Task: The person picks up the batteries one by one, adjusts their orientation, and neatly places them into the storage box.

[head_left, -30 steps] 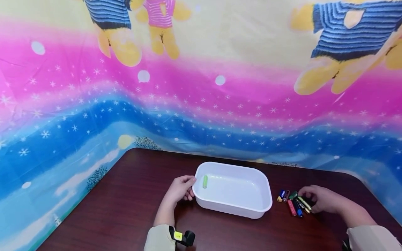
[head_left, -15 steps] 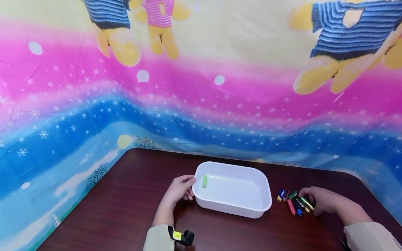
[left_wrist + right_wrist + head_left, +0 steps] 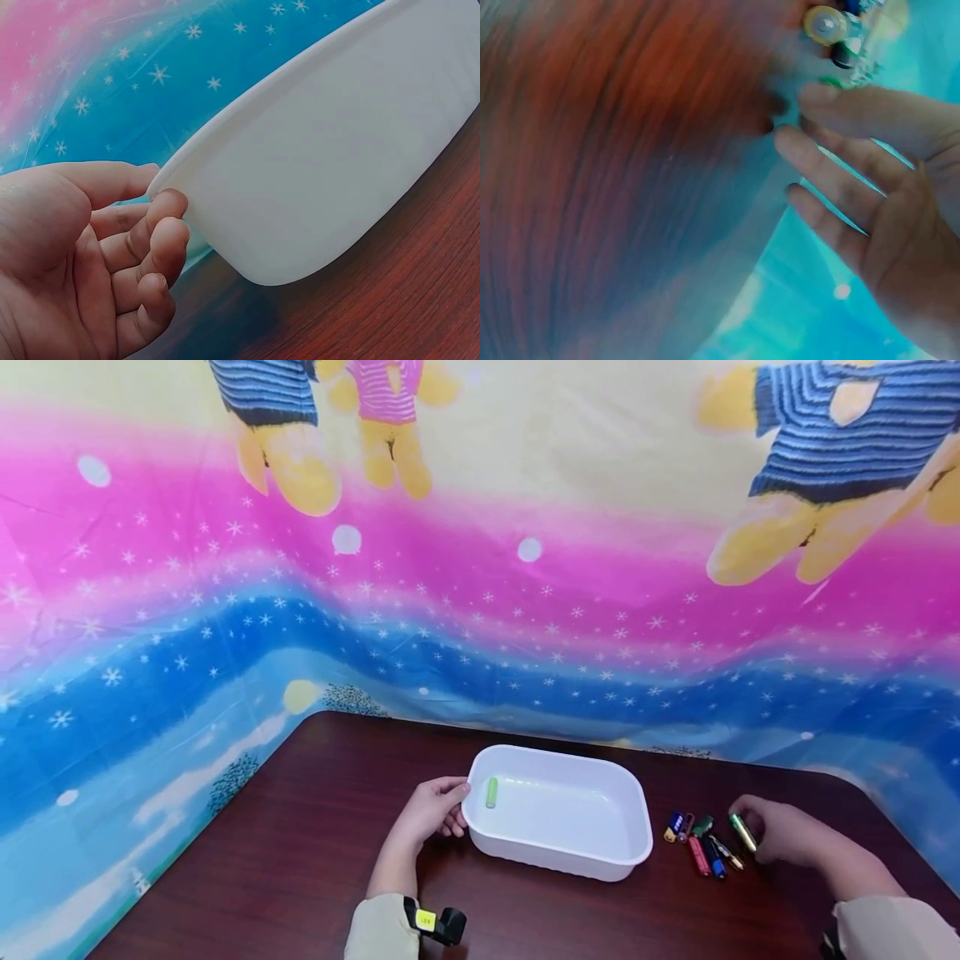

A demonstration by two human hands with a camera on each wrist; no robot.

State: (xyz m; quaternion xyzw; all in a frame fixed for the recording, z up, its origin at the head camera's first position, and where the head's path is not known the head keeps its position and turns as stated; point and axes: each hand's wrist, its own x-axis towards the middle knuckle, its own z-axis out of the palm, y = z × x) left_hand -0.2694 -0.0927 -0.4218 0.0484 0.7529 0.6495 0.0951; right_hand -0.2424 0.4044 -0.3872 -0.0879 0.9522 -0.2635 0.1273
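Observation:
A white plastic tub (image 3: 558, 858) stands on the table, one light-green battery (image 3: 491, 792) lying inside at its left end. My left hand (image 3: 433, 810) pinches the tub's left rim between thumb and fingers, and the left wrist view shows the thumb over that rim. Right of the tub, my right hand (image 3: 789, 837) pinches a green-and-gold battery (image 3: 742, 832) beside the pile. In that pile are a red battery (image 3: 699, 855), a dark-green battery (image 3: 703, 825), a blue-and-yellow battery (image 3: 672, 827) and several others. The held battery is mostly hidden in the right wrist view.
The dark red-brown table (image 3: 300, 843) has rounded back corners. A printed cloth (image 3: 480, 635) with snowflakes and bears hangs behind and beside it. A black wrist camera (image 3: 450, 927) sits on the left sleeve, at the front of the table.
My right hand has lifted the green-and-gold battery off the pile and moved it slightly right and up. The left hand stays at the tub's rim.

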